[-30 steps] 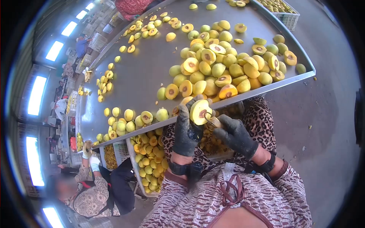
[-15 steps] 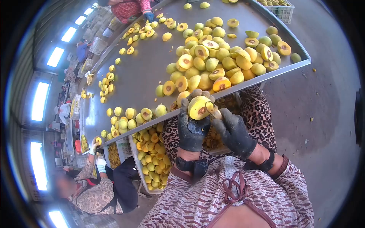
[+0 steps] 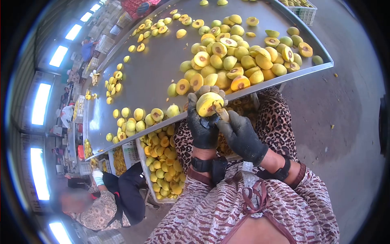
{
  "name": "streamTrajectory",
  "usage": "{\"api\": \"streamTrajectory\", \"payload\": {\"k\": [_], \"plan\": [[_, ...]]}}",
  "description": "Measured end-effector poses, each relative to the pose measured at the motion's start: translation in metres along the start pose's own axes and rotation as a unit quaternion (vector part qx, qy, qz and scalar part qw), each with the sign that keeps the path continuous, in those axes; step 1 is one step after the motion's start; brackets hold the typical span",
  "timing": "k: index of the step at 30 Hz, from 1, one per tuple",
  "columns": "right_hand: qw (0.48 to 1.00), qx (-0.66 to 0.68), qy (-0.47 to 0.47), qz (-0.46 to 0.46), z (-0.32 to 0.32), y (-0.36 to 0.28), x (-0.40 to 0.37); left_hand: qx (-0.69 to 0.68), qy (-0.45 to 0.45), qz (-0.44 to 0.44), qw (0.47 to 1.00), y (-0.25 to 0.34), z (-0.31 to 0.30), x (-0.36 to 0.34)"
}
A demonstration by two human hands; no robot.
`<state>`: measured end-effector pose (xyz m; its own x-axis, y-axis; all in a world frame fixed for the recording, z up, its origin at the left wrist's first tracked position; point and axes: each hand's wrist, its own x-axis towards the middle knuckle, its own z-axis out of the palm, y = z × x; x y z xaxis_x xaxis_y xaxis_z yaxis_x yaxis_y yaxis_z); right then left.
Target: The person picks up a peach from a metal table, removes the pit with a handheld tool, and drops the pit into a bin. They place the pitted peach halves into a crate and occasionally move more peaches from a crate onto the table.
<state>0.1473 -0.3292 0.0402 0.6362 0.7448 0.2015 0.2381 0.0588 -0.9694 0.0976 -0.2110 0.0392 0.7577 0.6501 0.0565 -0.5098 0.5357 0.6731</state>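
Note:
In the head view my left hand (image 3: pixel 202 129), in a dark coated glove, grips a yellow peach half (image 3: pixel 208 103) just off the table's near edge. The cut face is turned toward me. My right hand (image 3: pixel 244 138), gloved alike, is closed around a short pale-handled pitting tool (image 3: pixel 223 114). Its tip is at the centre of the cut face; how deep it sits is hidden. Beyond my hands, halved peaches (image 3: pixel 227 61) lie heaped on the metal table (image 3: pixel 158 73), some with the brown stone hollow facing up.
The table's raised rim (image 3: pixel 280 78) runs in front of me. Below it, left of my legs, stands a crate (image 3: pixel 145 173) full of peach halves. A co-worker (image 3: pixel 101 207) sits at the left. Another person's gloved hand (image 3: pixel 143 7) is at the far edge.
My hands have shifted slightly left and up with the peach half, which has turned. The tool's tip has moved from the cut face's right side to its centre.

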Motion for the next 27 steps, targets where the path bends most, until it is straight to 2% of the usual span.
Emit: {"api": "streamTrajectory", "payload": {"k": [2,5,6,8,10,11,12,14,15,16,18,20,22,23,24,26,27], "plan": [[0.997,0.080,0.010,-0.008,0.005,0.002,0.001,0.001,0.019,0.005,1.000,0.002,0.002,0.000],[0.995,0.103,-0.010,-0.009,0.011,0.015,-0.001,-0.039,-0.008,-0.010,0.999,-0.001,-0.008,0.004],[0.995,0.101,-0.014,-0.011,0.012,0.017,-0.001,-0.073,-0.028,-0.028,0.997,-0.002,-0.010,0.005],[0.997,0.075,-0.014,-0.027,0.012,0.022,-0.001,-0.083,-0.003,-0.033,0.996,-0.002,-0.010,0.004],[0.997,0.068,-0.019,-0.032,0.016,0.031,0.000,-0.010,-0.020,-0.026,0.999,-0.003,-0.016,0.006],[0.997,0.062,-0.019,-0.033,0.016,0.036,0.000,-0.009,0.015,-0.019,1.000,-0.003,-0.011,0.003],[0.998,0.049,-0.015,-0.037,0.016,0.040,0.000,-0.056,0.004,-0.034,0.998,-0.006,-0.013,0.006],[0.995,0.056,-0.005,-0.086,0.016,0.043,0.004,-0.054,-0.015,-0.026,0.998,-0.006,-0.011,0.007],[0.996,0.012,-0.037,-0.081,0.013,0.050,0.006,0.053,0.010,-0.016,0.998,-0.005,-0.010,0.003],[0.996,0.005,-0.032,-0.080,0.010,0.051,0.005,0.116,0.007,0.014,0.993,-0.006,-0.010,0.004],[0.994,-0.023,-0.046,-0.095,0.006,0.051,0.008,0.081,0.022,0.018,0.996,-0.009,-0.007,0.003],[0.992,-0.027,-0.029,-0.120,0.001,0.049,0.008,0.051,-0.007,0.005,0.999,-0.011,-0.001,0.006],[0.990,-0.097,-0.001,-0.100,0.001,0.045,0.003,0.118,0.084,0.062,0.987,-0.012,0.007,0.000],[0.990,-0.113,-0.010,-0.086,0.000,0.044,0.003,0.142,0.036,0.106,0.984,-0.010,0.011,0.000],[0.993,-0.060,-0.001,-0.103,0.002,0.045,0.003,0.213,-0.024,0.151,0.965,-0.004,0.016,0.001],[0.987,0.086,-0.039,-0.130,0.001,0.027,0.005,0.151,-0.015,0.108,0.982,0.003,0.014,0.001],[0.985,0.118,-0.047,-0.112,0.004,0.028,0.002,0.108,0.014,0.089,0.990,0.004,0.016,0.002]]}}
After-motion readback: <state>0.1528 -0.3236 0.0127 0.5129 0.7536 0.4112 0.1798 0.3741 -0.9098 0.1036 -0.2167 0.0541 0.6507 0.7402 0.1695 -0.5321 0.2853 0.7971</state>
